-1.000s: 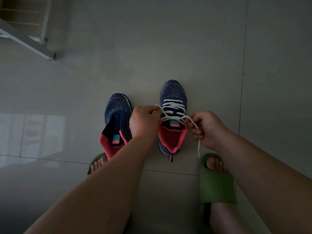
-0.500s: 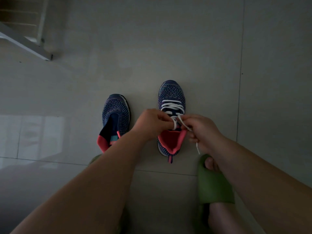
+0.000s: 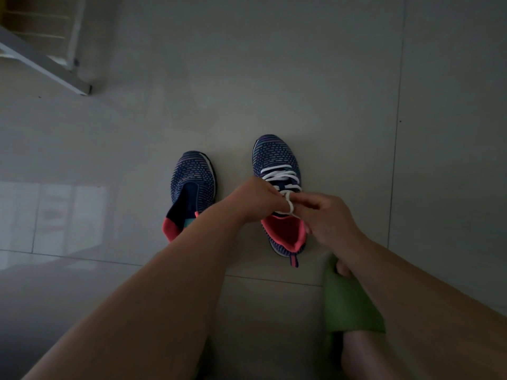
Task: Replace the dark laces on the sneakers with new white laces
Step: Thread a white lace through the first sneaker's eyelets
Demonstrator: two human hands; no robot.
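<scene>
Two dark blue knit sneakers with pink collars stand toes-away on the grey tile floor. The right sneaker (image 3: 275, 163) carries a white lace (image 3: 279, 174) crossed through its eyelets. The left sneaker (image 3: 192, 182) shows no lace at all. Over the right sneaker's tongue my left hand (image 3: 256, 198) and my right hand (image 3: 326, 218) meet fingertip to fingertip. Each pinches part of the white lace, which forms a small loop between them. The lace ends are hidden by my fingers.
My foot in a green slipper (image 3: 348, 305) stands just behind the right sneaker. A white frame (image 3: 46, 67) runs across the floor at the far left. Grout lines cross the pale floor tiles (image 3: 301, 78).
My hands came together from either side of the right sneaker to above its tongue. The lace, stretched out wide before, is now gathered into a small loop between my fingers.
</scene>
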